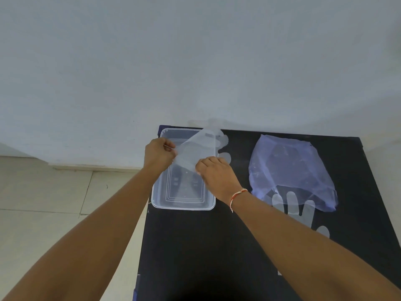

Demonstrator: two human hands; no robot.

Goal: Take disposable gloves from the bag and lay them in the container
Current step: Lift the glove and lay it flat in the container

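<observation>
A clear rectangular plastic container (159, 200) stands at the left edge of a black table. Both hands hold one thin see-through disposable glove (196, 148) stretched above it. My left hand (159, 154) pinches the glove's cuff edge at the left. My right hand (213, 170) pinches the other cuff corner, over the container's right side. The glove's fingers hang past the container's far right rim. A bluish translucent bag (290, 168) lies flat to the right. Another clear glove (300, 208) sticks out of the bag's near opening, fingers pointing away from me.
The black table (195, 246) stands against a pale wall (195, 61). A tiled floor (54, 192) lies to the left, beyond the table's left edge. My right wrist carries a red-and-white thread band (237, 195).
</observation>
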